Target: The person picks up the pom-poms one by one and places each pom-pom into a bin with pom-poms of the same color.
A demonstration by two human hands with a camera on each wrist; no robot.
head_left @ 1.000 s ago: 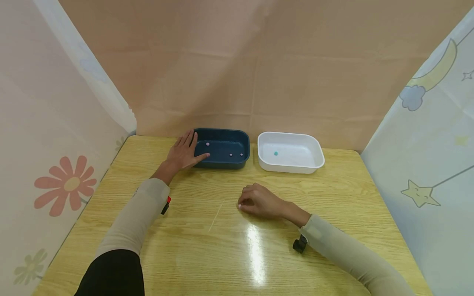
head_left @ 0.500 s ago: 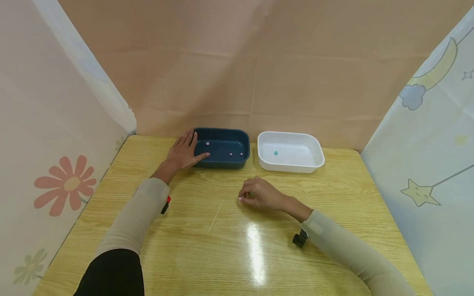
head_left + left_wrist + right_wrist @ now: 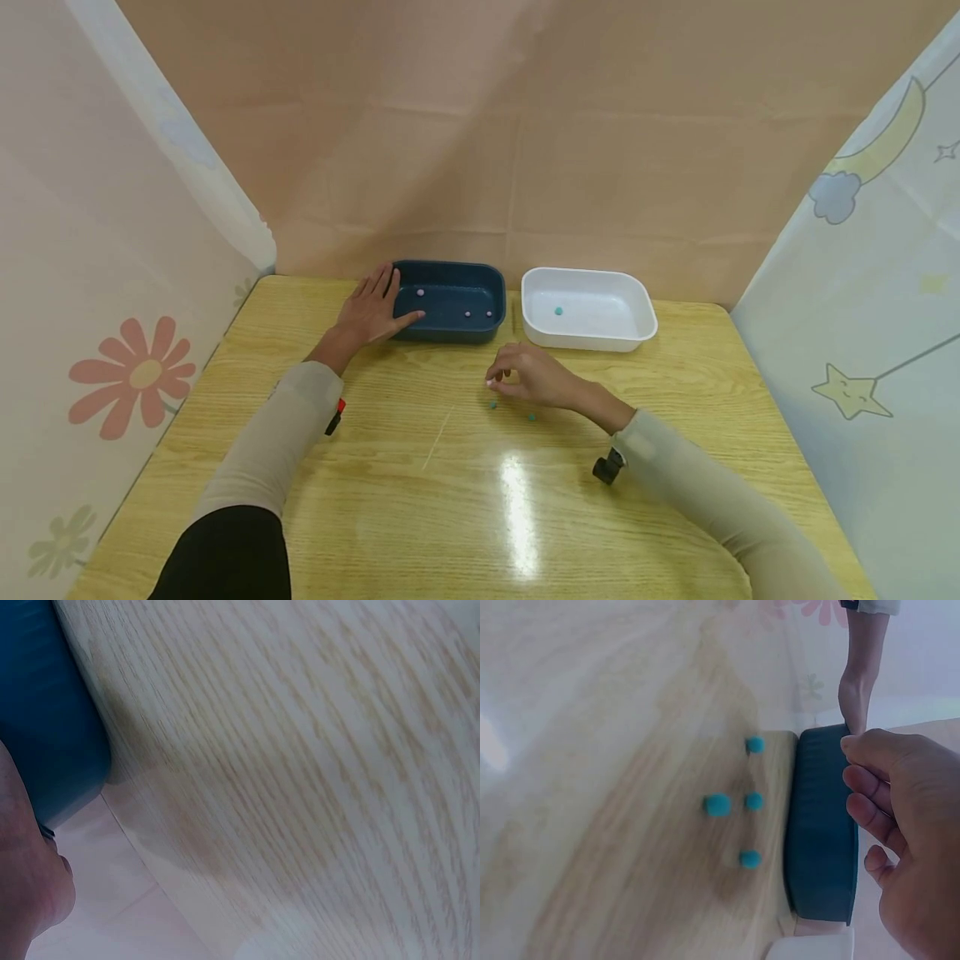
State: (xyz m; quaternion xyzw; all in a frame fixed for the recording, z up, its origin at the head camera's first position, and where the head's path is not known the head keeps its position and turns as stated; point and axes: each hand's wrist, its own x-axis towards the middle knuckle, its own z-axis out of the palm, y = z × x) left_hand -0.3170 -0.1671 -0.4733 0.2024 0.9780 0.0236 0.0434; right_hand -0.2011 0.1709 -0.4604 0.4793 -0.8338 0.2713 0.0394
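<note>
My left hand (image 3: 369, 310) lies with straight fingers over the left rim of a dark blue tray (image 3: 450, 335). Several small pink balls (image 3: 421, 292) are inside that tray. Above the table, in front of the trays, my right hand (image 3: 536, 377) pinches a small pale pink ball (image 3: 489, 383) between thumb and fingertip. Beneath this hand small teal balls (image 3: 492, 406) lie on the wood; the right wrist view shows several, including a larger-looking teal ball (image 3: 718, 805). The held ball cannot be made out there. Only part of my left hand (image 3: 30, 877) shows in the left wrist view.
To the right of the blue tray stands a white tray (image 3: 588, 342) with one teal ball (image 3: 558, 311) in it. Both sit near the back edge of the wooden table (image 3: 420, 517), before a tan backdrop. Printed panels flank the sides.
My right hand has risen off the table and moved toward the trays with the pink ball, uncovering teal balls beneath it. The left hand has stayed put.
</note>
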